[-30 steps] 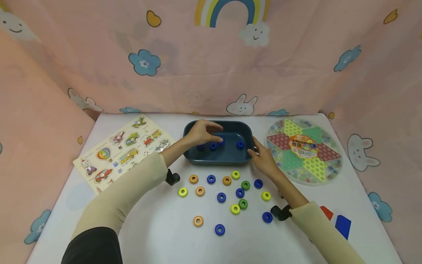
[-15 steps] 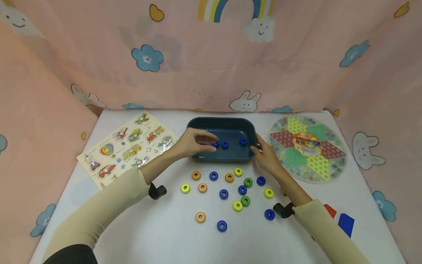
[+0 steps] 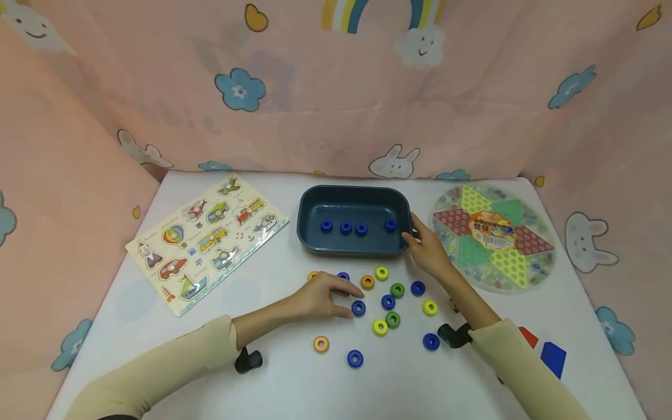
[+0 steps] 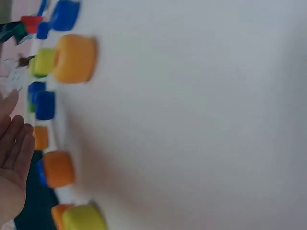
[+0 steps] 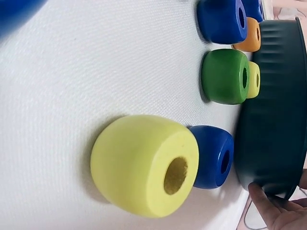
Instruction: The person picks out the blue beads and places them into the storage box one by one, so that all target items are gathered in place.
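Observation:
My left hand hovers low over the table, its thumb and fingers parted beside a blue ring bead and nothing held between them. In the left wrist view, the fingers are at the left edge, near the beads. My right hand holds the right end of a dark blue tray, thumb at the front corner. The right wrist view shows those fingers at the tray's lower corner. Inside the tray, several blue beads lie in a row.
Several orange, yellow, green and blue beads are scattered before the tray, including a yellow bead and an orange bead. A picture puzzle board lies left, a round Chinese checkers set right. Red and blue flat pieces lie near the right sleeve.
My left hand has left the tray and come down toward the front beads. Another blue bead, formerly at its fingers, now shows inside the tray. The right hand keeps its hold.

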Demonstrator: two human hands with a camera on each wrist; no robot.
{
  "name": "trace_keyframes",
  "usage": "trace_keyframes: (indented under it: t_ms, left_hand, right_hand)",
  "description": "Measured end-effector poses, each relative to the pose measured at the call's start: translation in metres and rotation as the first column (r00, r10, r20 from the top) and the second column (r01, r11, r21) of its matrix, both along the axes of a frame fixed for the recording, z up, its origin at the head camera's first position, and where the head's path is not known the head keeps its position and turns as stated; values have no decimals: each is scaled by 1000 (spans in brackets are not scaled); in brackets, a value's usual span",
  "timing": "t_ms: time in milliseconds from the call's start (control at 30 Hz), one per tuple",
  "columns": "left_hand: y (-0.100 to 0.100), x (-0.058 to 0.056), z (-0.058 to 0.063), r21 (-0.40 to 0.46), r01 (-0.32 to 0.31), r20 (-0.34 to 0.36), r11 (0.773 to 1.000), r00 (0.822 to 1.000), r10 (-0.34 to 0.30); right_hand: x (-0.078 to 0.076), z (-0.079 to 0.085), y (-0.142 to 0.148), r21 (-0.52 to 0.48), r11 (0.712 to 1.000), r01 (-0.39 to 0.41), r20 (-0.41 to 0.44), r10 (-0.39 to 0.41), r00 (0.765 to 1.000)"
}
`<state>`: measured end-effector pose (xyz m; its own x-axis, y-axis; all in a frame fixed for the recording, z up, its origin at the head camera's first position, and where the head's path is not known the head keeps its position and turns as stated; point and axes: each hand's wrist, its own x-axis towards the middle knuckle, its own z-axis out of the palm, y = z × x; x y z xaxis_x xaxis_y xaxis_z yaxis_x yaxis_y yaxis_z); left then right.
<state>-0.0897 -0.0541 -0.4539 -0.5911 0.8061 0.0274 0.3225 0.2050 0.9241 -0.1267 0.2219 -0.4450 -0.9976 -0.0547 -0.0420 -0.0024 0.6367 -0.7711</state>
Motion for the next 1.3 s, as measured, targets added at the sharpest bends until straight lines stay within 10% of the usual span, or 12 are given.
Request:
trace_keyframes:
  t_ms: [300, 600, 1000, 1300]
  left_hand:
    - [12, 19, -21, -35, 103, 32, 994, 994, -101]
    - [16, 10, -8, -18, 57, 5, 998, 998, -57]
    - [25, -61, 37, 99, -142, -40, 985, 988, 146]
    - [26, -116, 38, -9, -363, -130, 932, 924, 359]
  right_hand:
    - [3, 1, -1, -10, 1000, 4, -2, -4, 1000]
    - [3, 1, 1, 5, 1000, 12, 0, -12, 1000]
    - [3, 2, 2, -2, 1000, 18, -9, -18, 1000]
    - [3, 0, -3, -2, 1000, 22, -19, -22, 1000]
